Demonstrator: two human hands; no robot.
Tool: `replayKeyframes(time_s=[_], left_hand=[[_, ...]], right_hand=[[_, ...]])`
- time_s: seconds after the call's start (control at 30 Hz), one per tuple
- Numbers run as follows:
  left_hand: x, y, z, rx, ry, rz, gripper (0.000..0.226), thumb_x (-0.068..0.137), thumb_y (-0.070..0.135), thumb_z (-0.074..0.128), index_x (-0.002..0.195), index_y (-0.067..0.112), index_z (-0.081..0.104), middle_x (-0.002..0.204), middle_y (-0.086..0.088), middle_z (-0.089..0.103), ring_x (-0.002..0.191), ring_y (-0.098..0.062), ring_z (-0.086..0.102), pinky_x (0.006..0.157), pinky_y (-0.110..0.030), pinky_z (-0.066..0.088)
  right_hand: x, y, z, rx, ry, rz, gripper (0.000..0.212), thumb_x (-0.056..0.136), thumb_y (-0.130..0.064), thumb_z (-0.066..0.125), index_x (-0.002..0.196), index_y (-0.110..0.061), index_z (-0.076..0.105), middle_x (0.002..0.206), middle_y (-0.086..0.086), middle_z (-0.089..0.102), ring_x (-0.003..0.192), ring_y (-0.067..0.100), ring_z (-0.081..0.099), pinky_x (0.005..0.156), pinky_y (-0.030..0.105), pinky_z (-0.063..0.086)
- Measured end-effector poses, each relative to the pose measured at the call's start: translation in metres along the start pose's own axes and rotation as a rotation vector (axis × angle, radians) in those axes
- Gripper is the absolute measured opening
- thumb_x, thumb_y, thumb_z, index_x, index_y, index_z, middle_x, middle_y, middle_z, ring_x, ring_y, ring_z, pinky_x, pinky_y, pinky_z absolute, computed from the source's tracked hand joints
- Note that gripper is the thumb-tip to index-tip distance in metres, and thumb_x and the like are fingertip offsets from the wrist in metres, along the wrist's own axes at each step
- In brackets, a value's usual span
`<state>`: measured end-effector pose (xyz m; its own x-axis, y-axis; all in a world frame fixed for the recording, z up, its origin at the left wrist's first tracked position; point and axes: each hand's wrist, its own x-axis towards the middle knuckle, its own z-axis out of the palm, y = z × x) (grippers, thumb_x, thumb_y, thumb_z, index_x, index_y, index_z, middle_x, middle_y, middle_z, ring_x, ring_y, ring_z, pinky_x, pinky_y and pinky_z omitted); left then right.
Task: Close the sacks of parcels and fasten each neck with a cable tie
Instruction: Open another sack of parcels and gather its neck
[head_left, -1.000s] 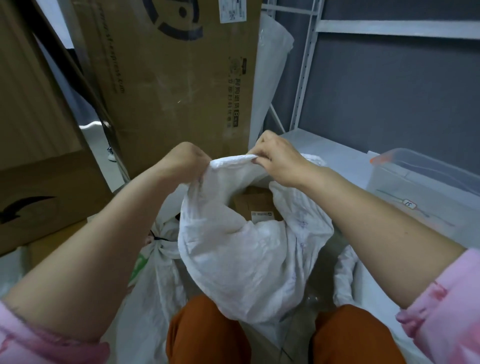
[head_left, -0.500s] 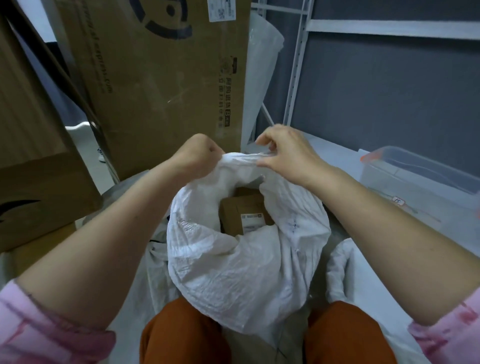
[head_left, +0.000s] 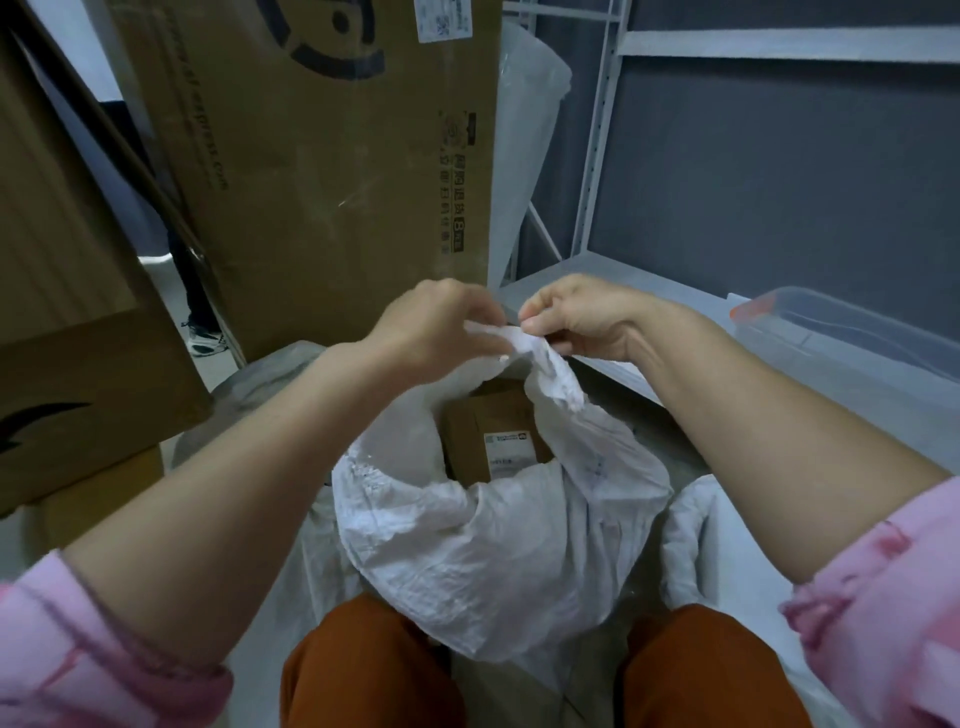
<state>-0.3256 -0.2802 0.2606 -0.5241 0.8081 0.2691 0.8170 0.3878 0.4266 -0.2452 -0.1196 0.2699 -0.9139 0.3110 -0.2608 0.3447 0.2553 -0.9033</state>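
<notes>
A white woven sack (head_left: 498, 545) stands between my knees, its mouth open toward me. Inside it lies a brown cardboard parcel (head_left: 483, 431) with a white label. My left hand (head_left: 431, 325) and my right hand (head_left: 576, 317) are raised side by side above the sack, and both pinch the far rim of the sack, bunched into a narrow strip between them. No cable tie is visible.
Large cardboard boxes (head_left: 322, 171) lean upright behind the sack, another box (head_left: 78, 338) at the left. A clear plastic bin (head_left: 852, 364) sits on the pale shelf (head_left: 623, 286) at the right. More white sacks (head_left: 727, 561) lie either side of my knees.
My hands have come closer together, gathering the sack's far rim from a wide spread edge into a tight bunch. The parcel inside shows more.
</notes>
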Motion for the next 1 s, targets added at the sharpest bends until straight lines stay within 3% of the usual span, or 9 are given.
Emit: replayKeyframes(time_s=[0.13,0.27,0.4,0.5,0.6,0.7,0.83,0.93,1.0], left_hand=[[0.008,-0.001,0.011,0.095,0.017,-0.005,0.016,0.089,0.037,0.062,0.096,0.025,0.069,0.082,0.009,0.061,0.078,-0.012,0.058,0.064,-0.024,0.039],[0.023,-0.005,0.011,0.147,0.081,-0.176,0.016,0.097,0.03,0.05,0.085,0.023,0.058,0.076,0.006,0.056,0.063,-0.006,0.048,0.052,-0.022,0.029],[0.035,-0.017,0.005,-0.028,0.083,-0.248,0.025,0.097,0.022,0.047,0.074,0.02,0.055,0.069,0.004,0.054,0.058,-0.009,0.046,0.05,-0.025,0.033],[0.036,-0.022,0.002,-0.107,0.089,-0.262,0.023,0.098,0.02,0.046,0.08,0.013,0.059,0.065,0.003,0.05,0.054,-0.009,0.044,0.048,-0.025,0.033],[0.038,-0.029,-0.002,-0.199,0.065,-0.308,0.028,0.098,0.022,0.046,0.077,0.009,0.059,0.058,0.0,0.045,0.049,-0.012,0.04,0.046,-0.024,0.031],[0.041,-0.037,-0.005,-0.244,0.016,-0.354,0.03,0.099,0.023,0.045,0.076,0.007,0.056,0.056,-0.001,0.04,0.046,-0.013,0.038,0.043,-0.021,0.031],[0.05,-0.047,-0.006,-0.074,0.088,-0.39,0.026,0.097,0.027,0.048,0.09,0.008,0.064,0.071,-0.006,0.054,0.063,-0.022,0.051,0.054,-0.024,0.039],[0.055,-0.032,-0.002,0.181,0.231,-0.198,0.03,0.094,0.039,0.053,0.115,0.02,0.063,0.11,-0.002,0.063,0.097,-0.023,0.059,0.076,-0.033,0.045],[0.058,-0.024,0.001,0.146,0.164,-0.092,0.034,0.09,0.048,0.057,0.115,0.026,0.064,0.112,0.004,0.065,0.1,-0.017,0.06,0.076,-0.03,0.045]], right_hand=[[0.002,0.007,-0.003,0.07,0.034,0.039,0.014,0.09,0.001,0.056,0.104,-0.001,0.059,0.077,0.009,0.057,0.05,0.008,0.051,0.043,0.017,0.039],[-0.009,0.01,0.004,-0.426,0.45,-0.223,0.018,0.08,-0.021,0.075,0.093,-0.015,0.064,0.088,-0.004,0.061,0.079,0.008,0.057,0.066,0.022,0.047],[-0.006,0.026,0.004,-0.601,0.501,-0.223,0.024,0.081,-0.018,0.074,0.103,-0.013,0.07,0.105,0.002,0.067,0.095,0.017,0.06,0.085,0.032,0.052],[0.0,0.029,0.002,-0.572,0.492,-0.282,0.024,0.081,-0.019,0.074,0.102,-0.01,0.072,0.104,0.005,0.069,0.094,0.017,0.062,0.083,0.031,0.053],[0.01,0.032,0.012,-0.7,0.437,-0.328,0.033,0.078,-0.023,0.075,0.105,-0.004,0.07,0.105,0.011,0.069,0.094,0.025,0.062,0.084,0.042,0.054],[0.021,0.029,0.015,-0.677,0.502,-0.363,0.015,0.089,-0.018,0.064,0.101,-0.013,0.072,0.101,0.002,0.069,0.09,0.015,0.061,0.08,0.033,0.053],[0.032,0.01,-0.007,-0.278,0.198,-0.142,0.011,0.087,-0.008,0.064,0.09,-0.012,0.074,0.088,-0.003,0.068,0.077,0.007,0.06,0.061,0.018,0.046],[0.045,0.005,-0.021,-0.128,-0.02,0.003,0.011,0.086,-0.001,0.062,0.091,-0.005,0.07,0.083,0.006,0.065,0.066,0.012,0.056,0.055,0.02,0.045],[0.055,0.004,-0.031,-0.024,-0.084,0.023,0.012,0.085,0.003,0.059,0.091,-0.002,0.068,0.074,0.008,0.06,0.058,0.011,0.052,0.05,0.019,0.04]])
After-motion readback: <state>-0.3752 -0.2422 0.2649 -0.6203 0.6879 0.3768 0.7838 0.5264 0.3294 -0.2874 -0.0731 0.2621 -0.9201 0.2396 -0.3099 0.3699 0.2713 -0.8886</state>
